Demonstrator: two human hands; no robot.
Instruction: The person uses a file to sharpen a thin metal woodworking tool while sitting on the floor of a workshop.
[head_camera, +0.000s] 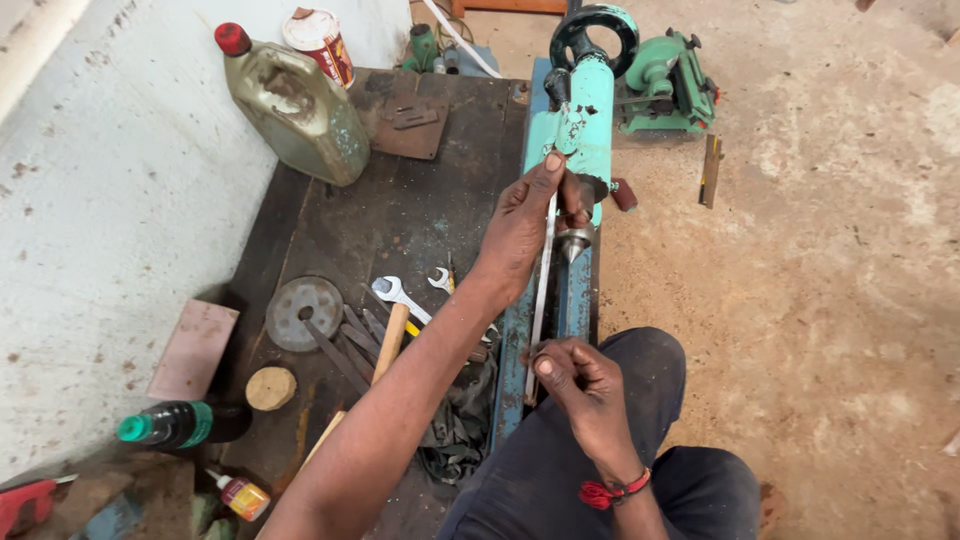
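Note:
A long thin metal blade (541, 290) runs lengthwise above the teal lathe bed (577, 300). My left hand (525, 225) pinches its far end, next to the lathe's teal tailstock (587, 110) and its pointed metal centre (575, 243). My right hand (580, 378), with a red thread band at the wrist, grips the near end of the blade over my dark trouser leg. Both hands hold the same blade.
A dark workbench (400, 215) on the left carries a dirty plastic jug (295, 105), a can (320, 42), a metal plate (410, 125), a perforated disc (303, 312), spanners (398, 293), a wooden handle (390, 342), a rag (458, 420) and bottles (180, 424). A white wall (100, 200) bounds the left. A green machine (668, 85) stands on sandy floor.

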